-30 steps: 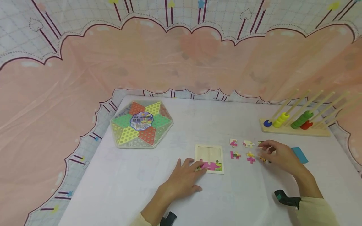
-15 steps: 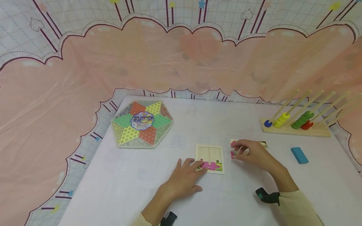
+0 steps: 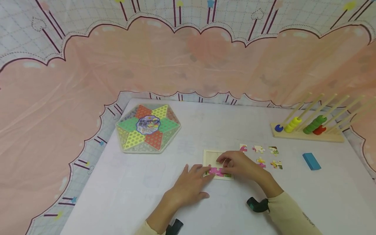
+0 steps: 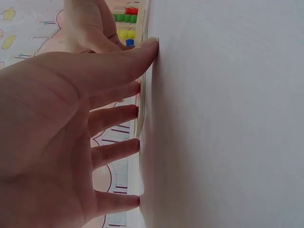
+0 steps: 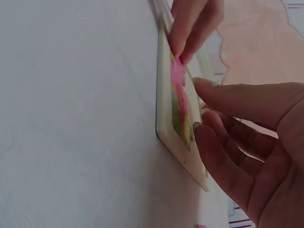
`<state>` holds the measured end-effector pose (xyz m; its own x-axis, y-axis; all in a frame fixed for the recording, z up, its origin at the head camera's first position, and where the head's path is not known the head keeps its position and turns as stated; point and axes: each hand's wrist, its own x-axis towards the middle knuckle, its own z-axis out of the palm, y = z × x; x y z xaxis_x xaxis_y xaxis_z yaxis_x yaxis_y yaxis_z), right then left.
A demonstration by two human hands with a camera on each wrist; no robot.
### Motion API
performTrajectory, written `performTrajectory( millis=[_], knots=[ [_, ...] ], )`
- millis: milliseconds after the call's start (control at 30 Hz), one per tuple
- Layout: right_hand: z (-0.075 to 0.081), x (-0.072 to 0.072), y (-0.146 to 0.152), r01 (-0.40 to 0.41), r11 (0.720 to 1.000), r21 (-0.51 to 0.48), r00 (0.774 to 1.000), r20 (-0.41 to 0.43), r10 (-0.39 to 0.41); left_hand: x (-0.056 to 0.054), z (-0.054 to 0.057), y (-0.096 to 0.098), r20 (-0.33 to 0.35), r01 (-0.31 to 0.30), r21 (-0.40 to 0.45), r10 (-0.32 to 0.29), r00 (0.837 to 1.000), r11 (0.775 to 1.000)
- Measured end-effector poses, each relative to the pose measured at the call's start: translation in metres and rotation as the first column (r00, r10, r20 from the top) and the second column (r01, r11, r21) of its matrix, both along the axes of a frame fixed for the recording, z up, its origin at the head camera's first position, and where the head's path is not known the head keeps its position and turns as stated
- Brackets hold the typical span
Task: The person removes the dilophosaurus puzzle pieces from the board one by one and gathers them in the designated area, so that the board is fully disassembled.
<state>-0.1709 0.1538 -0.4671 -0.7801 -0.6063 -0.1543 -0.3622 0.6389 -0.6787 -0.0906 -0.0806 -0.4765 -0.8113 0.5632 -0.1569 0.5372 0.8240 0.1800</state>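
A small square wooden puzzle frame (image 3: 208, 155) lies mid-table, with a row of pink and green jigsaw pieces (image 3: 215, 171) along its near side. My left hand (image 3: 188, 187) rests spread at the frame's left side, index and middle fingertips touching the pieces and rim. My right hand (image 3: 242, 164) hovers over the frame's right half. In the right wrist view its thumb and fingers (image 5: 209, 142) are loosely bent and apart, with nothing visible between them. Several loose jigsaw pieces (image 3: 259, 149) lie right of the frame; the right hand covers part of that area.
At the back left lies a hexagonal Chinese checkers board (image 3: 148, 129). A wooden bead counter (image 3: 308, 135) with slanted rods and coloured beads stands at the back right. In front of it lies a blue block (image 3: 311, 161).
The right hand has moved left from the loose pieces to above the puzzle frame, uncovering several pieces. The left hand has stayed in place on the frame.
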Motion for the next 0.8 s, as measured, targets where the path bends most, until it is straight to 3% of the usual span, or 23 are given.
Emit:
performTrajectory(
  millis=[400,633,800],
  knots=[
    [-0.01,-0.001,-0.008,-0.028,0.999,0.019,0.998,-0.064,0.029,0.003,0.002,-0.007,0.04,0.006,0.009,-0.007,0.999,1.0],
    [-0.011,0.0,-0.015,0.004,0.999,0.051,0.999,-0.046,-0.002,0.005,0.002,-0.016,0.061,0.01,0.047,-0.013,0.998,0.999],
    [-0.01,0.0,-0.017,-0.019,0.998,0.062,1.0,-0.024,0.02,0.009,0.003,-0.021,0.069,0.0,0.05,-0.004,0.998,0.999]
  ],
)
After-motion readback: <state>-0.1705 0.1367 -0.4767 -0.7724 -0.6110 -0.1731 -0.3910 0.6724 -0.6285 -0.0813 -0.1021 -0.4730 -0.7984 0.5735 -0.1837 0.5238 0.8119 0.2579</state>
